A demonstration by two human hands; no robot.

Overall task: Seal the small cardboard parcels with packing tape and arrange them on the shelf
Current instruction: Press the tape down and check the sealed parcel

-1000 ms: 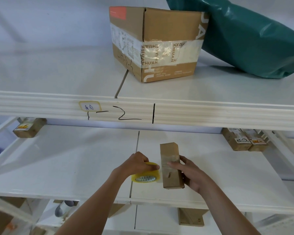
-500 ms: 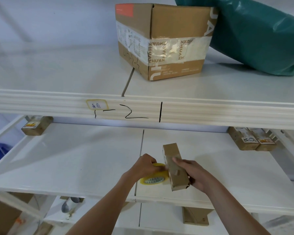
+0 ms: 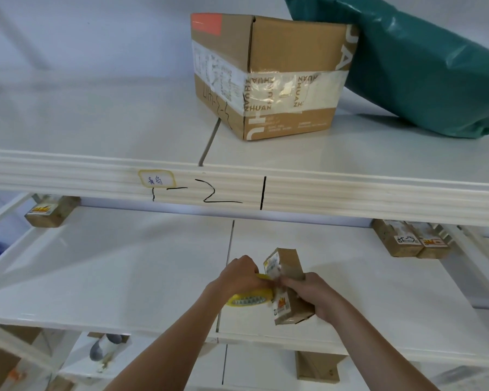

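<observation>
Over the front part of the middle shelf (image 3: 124,277), close to the seam between its two panels, both hands are engaged on one small parcel (image 3: 290,289). The right hand (image 3: 315,294) grasps the parcel from its right side, fingers curled round it; the parcel is tilted, its upper end leaning away toward the back of the shelf, and its labelled face is turned to the left. Whether its lower end touches the shelf cannot be told. The left hand (image 3: 242,273) is clenched over a yellow roll of tape (image 3: 249,299), held directly against the left face of the parcel. The point where tape meets cardboard is blurred.

At the back left corner of the same shelf lies one small labelled parcel (image 3: 50,211). At the back right lie two more small parcels (image 3: 412,241), side by side and touching, both bearing labels.

On the upper shelf (image 3: 96,122) stands a large cardboard box (image 3: 268,77) banded with printed tape, set at an angle near the panel seam. A green plastic bag (image 3: 424,69) leans against its right side. The front edge of the upper shelf carries a small handwritten label (image 3: 156,179) and black marker strokes.
</observation>
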